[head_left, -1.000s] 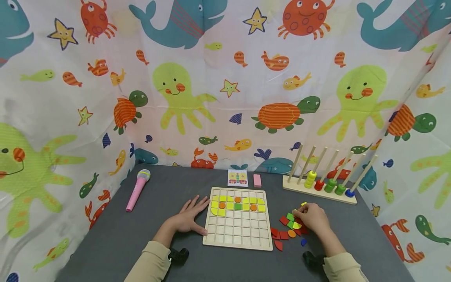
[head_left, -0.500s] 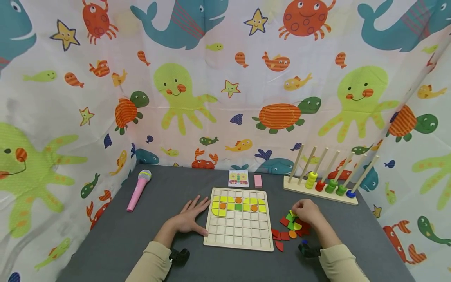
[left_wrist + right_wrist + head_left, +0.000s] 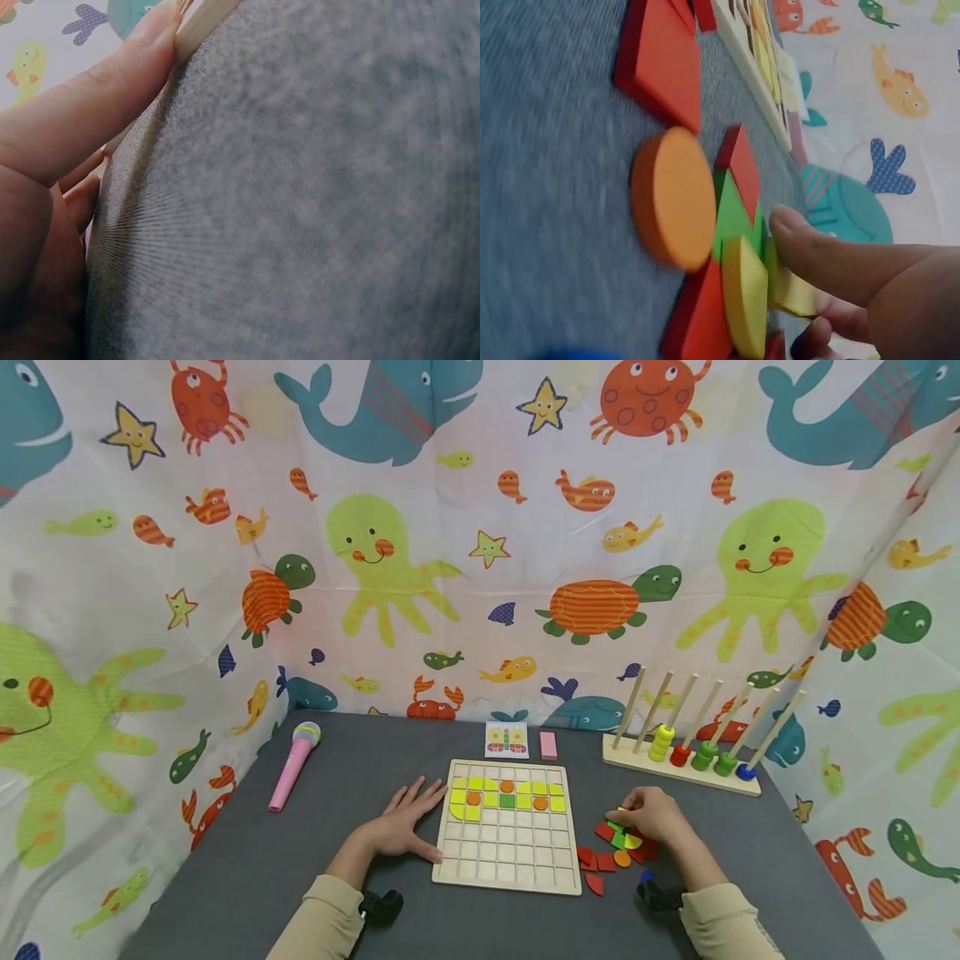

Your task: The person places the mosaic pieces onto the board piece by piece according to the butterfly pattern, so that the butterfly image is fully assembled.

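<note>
In the head view a wooden grid board (image 3: 502,864) lies on the table, with yellow, orange and green pieces filling cells in its upper rows. My left hand (image 3: 401,827) is spread along the board's left side, thumb at its edge; the left wrist view shows the thumb (image 3: 97,105) against the wooden rim. To the right of the board my right hand (image 3: 656,814) pinches a yellow piece (image 3: 786,289) between thumb and fingers, low over loose pieces. Around it lie a second yellow piece (image 3: 744,296), green pieces (image 3: 731,214), red pieces (image 3: 660,71) and an orange disc (image 3: 675,199).
A picture card (image 3: 506,740) and a pink block (image 3: 548,745) lie behind the board. The wooden peg stand (image 3: 682,764) with coloured rings is at the back right. A pink toy microphone (image 3: 294,766) lies at the left. A printed curtain (image 3: 465,568) encloses the table.
My right hand has shifted slightly left over the pile of loose pieces, taking hold of a yellow piece. The left hand stays at the board's edge.
</note>
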Motion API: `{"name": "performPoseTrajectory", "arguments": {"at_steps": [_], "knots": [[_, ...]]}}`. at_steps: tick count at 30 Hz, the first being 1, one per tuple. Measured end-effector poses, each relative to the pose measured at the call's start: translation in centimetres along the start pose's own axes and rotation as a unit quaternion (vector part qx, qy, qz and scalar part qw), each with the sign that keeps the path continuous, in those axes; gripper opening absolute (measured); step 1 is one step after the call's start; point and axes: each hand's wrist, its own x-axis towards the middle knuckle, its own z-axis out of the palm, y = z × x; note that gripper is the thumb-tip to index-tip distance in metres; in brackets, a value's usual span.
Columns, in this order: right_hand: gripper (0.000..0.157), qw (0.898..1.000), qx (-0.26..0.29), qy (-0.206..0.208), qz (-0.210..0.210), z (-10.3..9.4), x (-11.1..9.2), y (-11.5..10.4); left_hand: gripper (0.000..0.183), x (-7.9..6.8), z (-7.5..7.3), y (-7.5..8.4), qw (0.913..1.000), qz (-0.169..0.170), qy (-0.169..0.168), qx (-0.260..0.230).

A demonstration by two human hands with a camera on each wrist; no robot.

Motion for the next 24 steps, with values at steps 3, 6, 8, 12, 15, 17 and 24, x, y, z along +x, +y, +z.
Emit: {"name": "performPoseTrajectory", "arguments": {"at_steps": [3,6,8,12,15,17,24], "knots": [[0.036,1.000,0.021,0.016,-0.011,0.7,0.1,-0.7,0.122,-0.1,0.0,-0.1,1.0000,0.003,-0.002,-0.003],[0.038,0.998,0.048,0.023,-0.029,1.8,0.2,-2.0,0.124,-0.1,0.0,0.0,1.0000,0.007,-0.006,-0.003],[0.037,0.997,0.066,0.022,-0.042,2.6,0.2,-3.2,0.125,-0.1,-0.1,-0.1,0.9999,0.010,-0.007,0.002],[0.031,0.994,0.089,0.020,-0.066,4.2,-0.3,-5.8,0.123,0.1,-0.1,0.1,0.9999,0.010,-0.005,0.005],[0.022,0.991,0.107,0.019,-0.081,5.3,-0.6,-7.7,0.121,0.1,-0.1,0.2,1.0000,0.004,-0.001,0.004],[0.016,0.989,0.118,0.010,-0.093,6.0,-0.6,-8.8,0.121,0.0,-0.1,0.2,1.0000,0.000,0.000,0.002],[0.016,0.982,0.132,-0.035,-0.131,9.0,-0.5,-11.9,0.120,0.0,0.1,0.0,0.9999,-0.009,0.002,-0.005]]}}
